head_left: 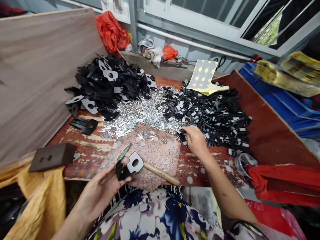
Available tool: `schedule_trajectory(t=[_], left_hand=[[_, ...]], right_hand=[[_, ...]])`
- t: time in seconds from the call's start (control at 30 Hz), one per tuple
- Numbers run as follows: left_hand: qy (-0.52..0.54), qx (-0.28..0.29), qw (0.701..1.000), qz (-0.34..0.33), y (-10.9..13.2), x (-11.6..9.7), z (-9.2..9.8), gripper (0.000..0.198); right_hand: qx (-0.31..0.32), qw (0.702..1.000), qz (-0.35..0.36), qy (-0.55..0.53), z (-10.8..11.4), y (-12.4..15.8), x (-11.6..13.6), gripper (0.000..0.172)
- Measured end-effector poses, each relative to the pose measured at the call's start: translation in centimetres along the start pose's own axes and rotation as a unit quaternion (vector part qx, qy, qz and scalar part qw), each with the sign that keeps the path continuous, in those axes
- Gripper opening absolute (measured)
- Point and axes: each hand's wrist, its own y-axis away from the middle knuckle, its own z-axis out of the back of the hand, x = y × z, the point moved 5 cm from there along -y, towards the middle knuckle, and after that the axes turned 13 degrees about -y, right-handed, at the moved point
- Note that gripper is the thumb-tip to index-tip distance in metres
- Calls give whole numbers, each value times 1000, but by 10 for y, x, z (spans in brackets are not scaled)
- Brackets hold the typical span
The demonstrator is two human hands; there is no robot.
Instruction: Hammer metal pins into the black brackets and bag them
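Note:
My left hand (102,186) is closed around a black flat bracket (136,162) with a round hole, its face shining grey-white. The bracket is held above a worn pinkish slab (162,153) at the front of the workbench. Beneath it lies a hammer, its wooden handle (162,173) pointing right and its head hidden. A green pointed tool (123,152) shows just beyond my fingers. My right hand (196,140) pinches at the left edge of a pile of small black parts (217,116); a small dark part shows at the fingertips, partly hidden.
Black brackets (115,80) are heaped at the back left. Between the heaps spread silvery pins (147,116) and tiny metal pieces. A dark block (52,156) stands at left, and a clear plastic cup (246,161) at right. Wooden boards (50,66) wall the left side.

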Motion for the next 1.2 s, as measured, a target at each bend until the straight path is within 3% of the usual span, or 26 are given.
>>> schedule_trajectory(t=[0.13, 0.3, 0.4, 0.47, 0.6, 0.67, 0.73, 0.8, 0.9, 1.0, 1.1, 1.2], left_hand=[[-13, -2, 1000, 5, 5, 4, -2, 22], [-48, 5, 999, 8, 13, 10, 3, 39], [-56, -19, 998, 18, 15, 11, 13, 40], [-54, -33, 998, 13, 16, 10, 16, 41], [-46, -26, 999, 0, 17, 4, 8, 41], [-51, -15, 999, 9, 18, 4, 2, 42], [-63, -14, 998, 15, 19, 5, 1, 43], [-78, -19, 997, 10, 18, 5, 2, 44], [-111, -26, 993, -12, 14, 4, 5, 44], [-155, -13, 987, -34, 9, 4, -2, 40], [-191, 25, 980, -55, 5, 4, -17, 33], [-204, 65, 974, -69, 2, 6, -34, 27]], right_hand=[[57, 997, 16, 46, 9, -21, -51, 42], [63, 996, 24, 60, 16, -29, -62, 29], [-3, 999, 17, 49, 29, -20, -45, 24], [-5, 1000, 14, -8, 26, -9, -22, 23], [194, 970, 30, -143, -28, 25, 35, 26], [189, 968, 47, -155, -45, 39, 53, 33], [104, 981, 52, -152, -45, 47, 59, 36], [58, 985, 47, -153, -40, 53, 59, 29], [100, 987, 51, -117, -44, 59, 59, 23], [133, 990, 49, -4, -55, 61, 57, 26], [113, 992, 29, 40, -58, 56, 55, 33], [47, 996, 43, -64, -50, 47, 71, 32]])
